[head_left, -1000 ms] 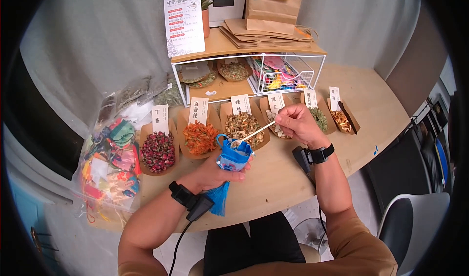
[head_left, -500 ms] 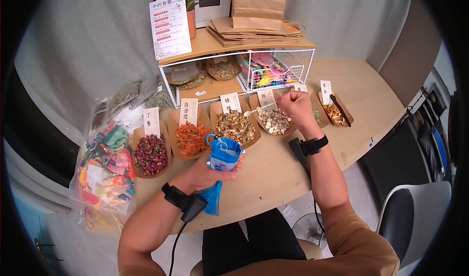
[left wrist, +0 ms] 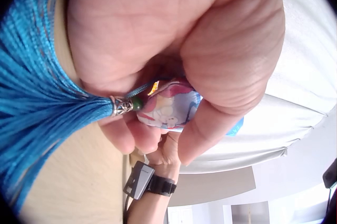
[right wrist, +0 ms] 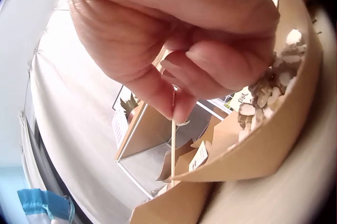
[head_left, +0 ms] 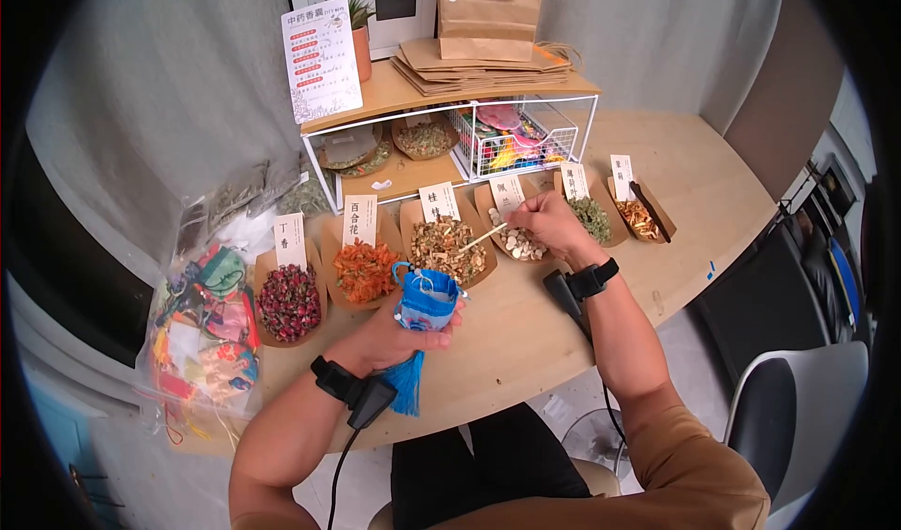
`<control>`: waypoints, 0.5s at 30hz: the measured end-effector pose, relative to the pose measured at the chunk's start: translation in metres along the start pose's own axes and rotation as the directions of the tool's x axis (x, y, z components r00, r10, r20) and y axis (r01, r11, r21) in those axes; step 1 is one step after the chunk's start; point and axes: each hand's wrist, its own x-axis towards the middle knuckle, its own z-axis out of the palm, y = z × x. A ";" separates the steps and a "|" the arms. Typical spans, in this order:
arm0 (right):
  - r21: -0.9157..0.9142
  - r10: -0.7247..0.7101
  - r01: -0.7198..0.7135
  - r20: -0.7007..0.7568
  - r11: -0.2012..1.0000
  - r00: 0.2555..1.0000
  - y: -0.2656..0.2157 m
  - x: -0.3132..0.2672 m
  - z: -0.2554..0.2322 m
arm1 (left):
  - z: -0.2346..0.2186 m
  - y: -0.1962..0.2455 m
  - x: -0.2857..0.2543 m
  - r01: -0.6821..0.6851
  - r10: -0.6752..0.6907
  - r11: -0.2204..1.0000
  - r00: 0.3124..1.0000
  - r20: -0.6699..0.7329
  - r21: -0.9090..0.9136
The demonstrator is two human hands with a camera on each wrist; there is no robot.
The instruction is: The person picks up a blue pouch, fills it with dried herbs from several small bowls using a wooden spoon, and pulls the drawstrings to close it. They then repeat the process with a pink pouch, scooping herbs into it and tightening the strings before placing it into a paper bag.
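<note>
My left hand point(head_left: 394, 335) grips a blue drawstring pouch point(head_left: 428, 303) upright with its mouth open at the top. From the pouch's base hangs a blue tassel point(head_left: 404, 382), joined by a silver cap and a green bead point(left wrist: 136, 103) in the left wrist view. Between thumb and fingers, my right hand point(head_left: 552, 226) pinches the thin pale handle of a small spoon point(head_left: 485, 237). The spoon's far end dips among chopped dried herbs point(head_left: 439, 252) in a brown paper tray, its bowl hidden there. White and brown dried slices point(right wrist: 261, 100) fill the tray beneath my right hand.
Labelled paper trays stand in a row, among them dried rosebuds point(head_left: 288, 307), orange petals point(head_left: 364, 272) and green leaves point(head_left: 591, 220). A plastic bag of colourful pouches point(head_left: 208, 333) lies left. Behind stands a small shelf point(head_left: 450, 101) with paper bags on top.
The spoon was over the pouch's mouth, then moved right and away with my right hand; now its end is down in the chopped herbs. My left hand still holds the pouch.
</note>
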 end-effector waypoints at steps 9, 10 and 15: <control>0.123 0.047 -0.049 0.020 0.991 0.999 0.012 0.010 -0.004 | -0.004 -0.003 -0.001 -0.005 0.005 1.000 1.000 0.016 -0.004; 0.134 0.053 -0.056 0.025 0.989 0.998 0.012 0.011 -0.004 | -0.003 -0.003 0.000 -0.012 0.012 1.000 1.000 0.015 0.000; 0.145 0.071 -0.074 0.026 0.987 0.997 0.014 0.013 -0.005 | -0.001 -0.002 -0.001 -0.009 0.009 1.000 1.000 -0.006 -0.030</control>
